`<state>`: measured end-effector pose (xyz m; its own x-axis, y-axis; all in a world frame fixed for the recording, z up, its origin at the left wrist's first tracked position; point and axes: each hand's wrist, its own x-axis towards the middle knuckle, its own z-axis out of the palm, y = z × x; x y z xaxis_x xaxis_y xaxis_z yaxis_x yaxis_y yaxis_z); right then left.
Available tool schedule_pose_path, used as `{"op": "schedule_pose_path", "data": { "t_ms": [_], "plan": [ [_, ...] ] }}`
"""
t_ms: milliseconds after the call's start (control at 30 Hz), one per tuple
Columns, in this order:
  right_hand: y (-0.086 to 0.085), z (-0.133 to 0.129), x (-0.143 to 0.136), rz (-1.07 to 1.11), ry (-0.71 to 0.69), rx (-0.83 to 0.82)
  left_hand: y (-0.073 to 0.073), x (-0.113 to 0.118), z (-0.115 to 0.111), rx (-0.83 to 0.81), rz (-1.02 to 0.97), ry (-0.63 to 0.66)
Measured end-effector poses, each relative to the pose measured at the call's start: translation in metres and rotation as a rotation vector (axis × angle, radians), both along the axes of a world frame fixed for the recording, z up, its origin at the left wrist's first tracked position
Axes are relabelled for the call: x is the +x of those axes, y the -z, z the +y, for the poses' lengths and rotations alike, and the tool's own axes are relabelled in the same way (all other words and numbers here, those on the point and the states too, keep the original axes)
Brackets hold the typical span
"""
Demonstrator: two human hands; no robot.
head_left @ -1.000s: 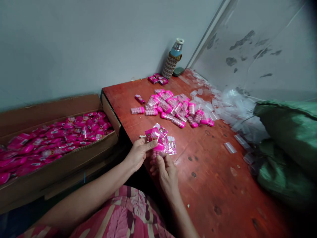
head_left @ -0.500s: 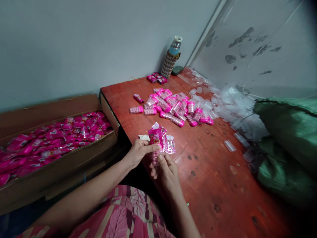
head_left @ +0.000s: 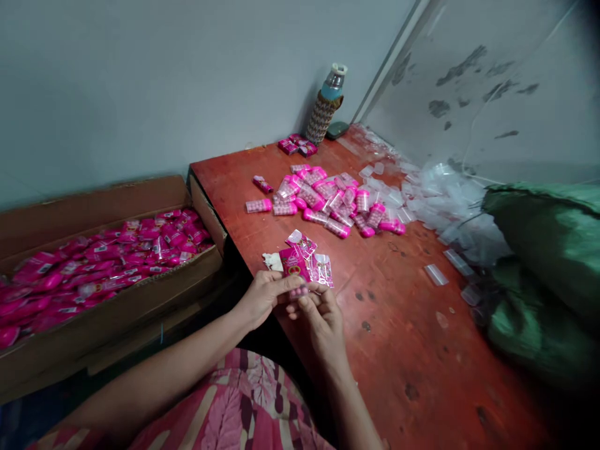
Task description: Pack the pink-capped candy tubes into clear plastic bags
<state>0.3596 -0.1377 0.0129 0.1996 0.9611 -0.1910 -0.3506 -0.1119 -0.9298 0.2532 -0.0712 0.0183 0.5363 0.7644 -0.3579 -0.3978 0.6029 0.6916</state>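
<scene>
Over the table's near left edge, my left hand (head_left: 268, 296) pinches a pink printed packet (head_left: 294, 262) with its thumb on the front. A clear container of pink beads (head_left: 298, 292) shows at the packet's lower end, between both hands. My right hand (head_left: 322, 315) is closed at that lower end, thumb against curled fingers; whether it grips the container or the packet's edge is hidden. More flat printed packets (head_left: 322, 270) lie on the table just behind the hands, beside a crumpled white scrap (head_left: 272, 261).
Bead-filled containers with pink caps (head_left: 328, 197) are heaped mid-table (head_left: 389, 312). Clear empty tubes (head_left: 435, 194) and a green sack (head_left: 539, 269) lie at right. A bottle in a knitted sleeve (head_left: 323, 112) stands behind. An open carton (head_left: 206, 265) of pink packets is at left.
The bead container sits further up inside or behind the packet, with less of it showing below. My right hand has shifted slightly right, its fingers more curled.
</scene>
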Motion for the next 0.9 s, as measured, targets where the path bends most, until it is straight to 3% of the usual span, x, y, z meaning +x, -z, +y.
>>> {"op": "schedule_pose_path", "data": {
  "t_ms": [67,133,300,367,400,467,600,667,767,900],
  "plan": [
    [-0.002,0.005,-0.002,0.003,0.018,0.013,-0.001,0.0,-0.005,0.025,-0.008,0.023],
    [-0.006,0.01,-0.004,-0.014,0.025,0.024,-0.006,-0.004,-0.005,0.032,-0.009,-0.039],
    [-0.012,0.012,0.002,-0.078,0.062,-0.016,-0.02,-0.044,0.023,0.106,-0.044,-0.516],
    [-0.01,0.01,0.011,-0.103,0.1,-0.036,-0.019,-0.056,0.03,0.182,0.033,-0.625],
    [-0.009,0.009,0.016,-0.118,0.119,-0.044,-0.017,-0.058,0.031,0.245,0.117,-0.614],
    [-0.006,0.006,0.026,-0.153,0.143,-0.056,-0.009,-0.051,0.023,0.485,0.36,-0.475],
    [-0.006,0.0,0.035,-0.226,0.161,-0.07,0.012,-0.02,-0.004,1.27,0.821,-0.068],
    [-0.008,-0.002,0.035,-0.246,0.164,-0.079,0.023,-0.008,-0.012,1.508,0.984,0.018],
    [-0.009,-0.005,0.035,-0.273,0.162,-0.089,0.035,0.0,-0.013,1.646,1.127,0.034],
    [-0.006,-0.006,0.037,-0.343,0.173,-0.077,0.041,0.002,-0.01,1.693,1.142,-0.022]
  ]
}}
